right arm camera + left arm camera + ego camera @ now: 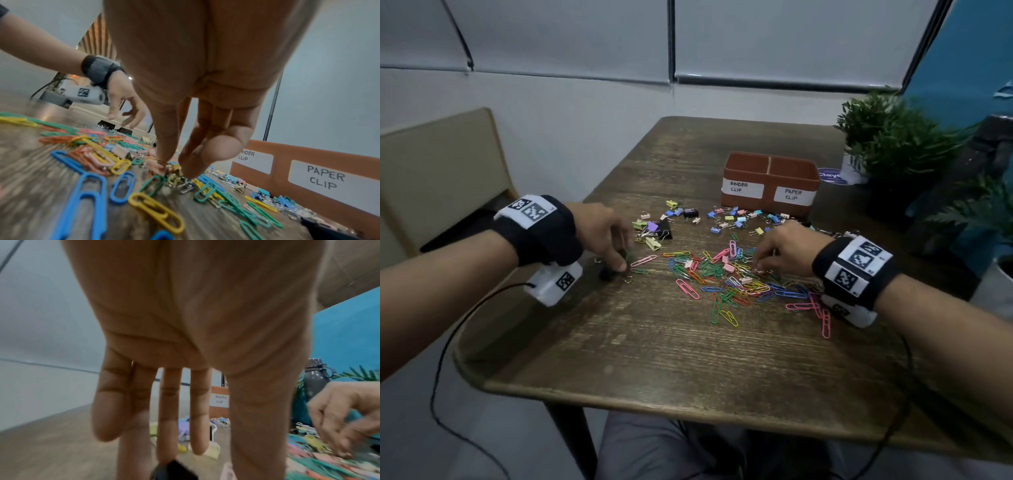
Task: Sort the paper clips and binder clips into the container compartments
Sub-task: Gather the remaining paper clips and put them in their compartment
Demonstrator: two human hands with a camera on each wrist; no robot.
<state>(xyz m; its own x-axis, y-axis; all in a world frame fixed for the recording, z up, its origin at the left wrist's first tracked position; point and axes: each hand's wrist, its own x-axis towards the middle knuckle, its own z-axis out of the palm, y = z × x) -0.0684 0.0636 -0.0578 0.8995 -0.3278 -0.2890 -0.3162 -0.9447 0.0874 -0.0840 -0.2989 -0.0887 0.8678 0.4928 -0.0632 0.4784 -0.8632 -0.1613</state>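
Note:
An orange two-part container, labelled BINDER CLIP on the left and PAPER CLIP on the right, stands at the table's back right. Small coloured binder clips lie scattered in front of it, and larger ones lie to the left. A pile of coloured paper clips covers the middle. My left hand is lowered left of the pile, its straight fingers reaching down to a black binder clip. My right hand is in the pile, thumb and forefinger pinching a small yellow binder clip.
Potted plants and a dark bottle crowd the table's right side behind my right arm. A blue round sticker lies beside the container. A tan chair stands to the left. A black cable hangs off the table's left edge.

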